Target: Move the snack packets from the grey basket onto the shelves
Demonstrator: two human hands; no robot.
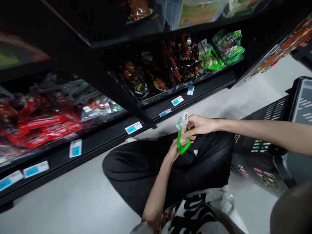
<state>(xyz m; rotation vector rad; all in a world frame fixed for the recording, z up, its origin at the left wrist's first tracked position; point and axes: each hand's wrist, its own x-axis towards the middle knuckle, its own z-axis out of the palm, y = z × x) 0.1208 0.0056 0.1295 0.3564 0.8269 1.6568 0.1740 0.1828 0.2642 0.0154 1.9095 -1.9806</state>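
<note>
Between my two hands is a small green-edged food packet (181,132) with a pale piece of food inside and a white and green label at its top. My left hand (173,149) supports it from below and behind, its fingers partly hidden by the packet. From the right, my right hand (200,124) grips the packet's side, the thumb lying across its front. Both hands are above my crossed legs in black trousers (146,159). Similar green packets (211,59) lie on the low shelf ahead.
The black shelf edge (207,88) carries price tags (177,100). Dark food packets (136,79) fill the shelf, with red packets (48,130) to the left. A grey perforated basket (255,118) stands at my right. Pale floor (73,198) shows at left.
</note>
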